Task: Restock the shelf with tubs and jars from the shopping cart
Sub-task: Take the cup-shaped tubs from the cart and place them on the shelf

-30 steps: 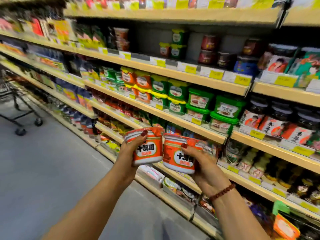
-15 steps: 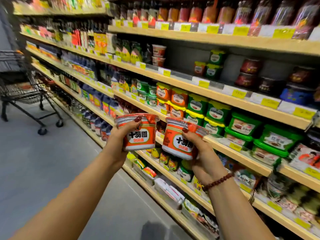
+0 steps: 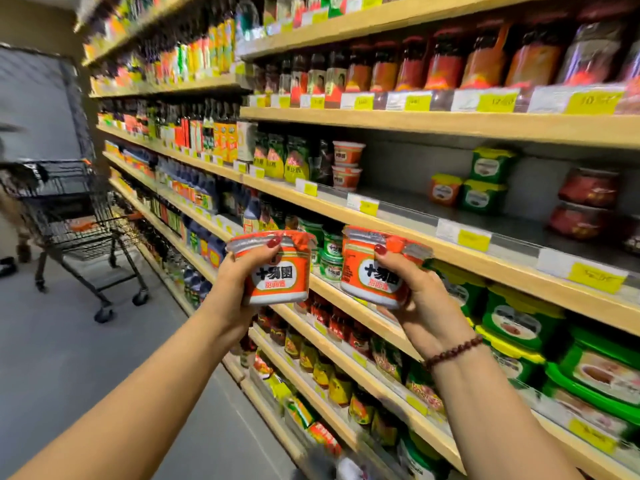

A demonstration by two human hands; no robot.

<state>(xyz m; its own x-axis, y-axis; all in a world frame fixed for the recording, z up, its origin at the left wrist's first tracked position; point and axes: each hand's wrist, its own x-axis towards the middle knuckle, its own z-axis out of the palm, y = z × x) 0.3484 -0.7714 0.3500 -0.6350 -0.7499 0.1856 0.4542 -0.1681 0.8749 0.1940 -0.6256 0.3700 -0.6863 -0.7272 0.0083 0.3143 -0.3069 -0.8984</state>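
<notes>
A: Well, where are the tubs?

B: Both are held up in front of the shelves, side by side with a narrow gap between them; the left tub (image 3: 277,271) is upright, the right tub (image 3: 377,271) tilts a little; each is orange with a crinkled lid and a white label bearing dark characters.

A: And the hands?

B: Each is closed round a tub; the left hand (image 3: 235,275) wraps the left tub from its left side, a red-nailed fingertip on the lid rim; the right hand (image 3: 426,303) cups the right tub from below and from its right, a fingertip on the rim too; a beaded bracelet (image 3: 453,351) circles that wrist.

A: What lies behind?

B: A wooden shelf (image 3: 398,220) edged with yellow price tags (image 3: 472,239); on it, further back, a stack of matching orange tubs (image 3: 347,164) stands just beside green pouches (image 3: 287,157); farther right sit green-lidded tubs (image 3: 488,178) and dark red tubs (image 3: 585,202); sauce bottles (image 3: 381,67) line the level above; large green tubs (image 3: 519,317) fill the level below.

A: The cart?

B: The shopping cart (image 3: 79,216) stands well apart to the left on the grey floor (image 3: 69,358); I cannot tell what it holds.
</notes>
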